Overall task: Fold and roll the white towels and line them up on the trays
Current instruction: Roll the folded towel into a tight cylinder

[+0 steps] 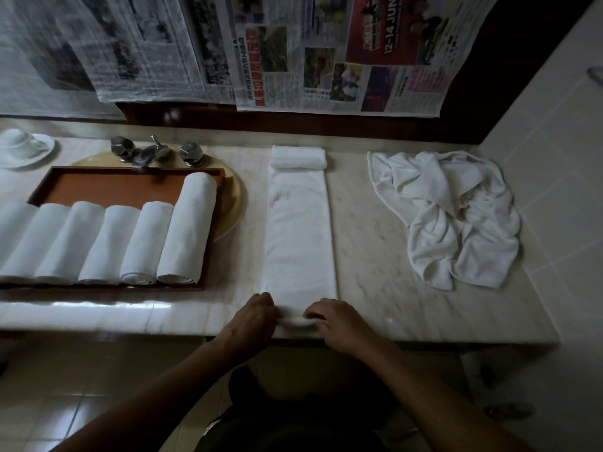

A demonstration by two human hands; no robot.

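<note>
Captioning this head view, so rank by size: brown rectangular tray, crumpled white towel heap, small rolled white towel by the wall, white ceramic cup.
1. Brown rectangular tray
2. Crumpled white towel heap
3. Small rolled white towel and white ceramic cup: too alike to rank.

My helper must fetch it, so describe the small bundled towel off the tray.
On the marble counter, right of the brown tray, a long folded towel strip runs toward the wall. The small towel sits at its far end. Unlike the tray's rolls, it lies crosswise, alone.
</note>
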